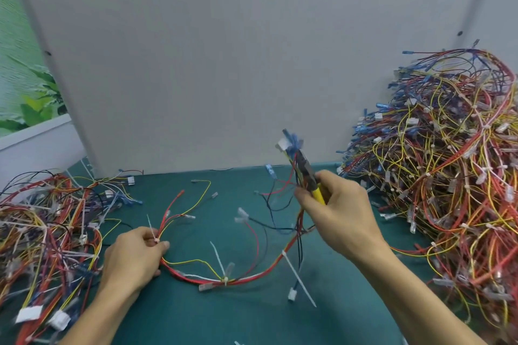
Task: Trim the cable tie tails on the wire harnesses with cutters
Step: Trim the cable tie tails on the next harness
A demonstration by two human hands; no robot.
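Now, far left, a tangled heap of multicoloured wire harnesses [42, 227] sits on the teal-green table mat [196, 316]; the left hand [131, 258] pinches the red-and-yellow wire harness [252, 277] at a white cable tie [152, 231], a long untrimmed white tie tail [298, 279] sticks out mid-mat, and the right hand [342, 216] is curled round yellow-handled cutters [311, 179] beside a taller heap of harnesses [448, 176]

You face a teal table mat [196, 316] backed by a grey partition panel [224, 50]; left of the panel, a leafy green mural [33, 98].
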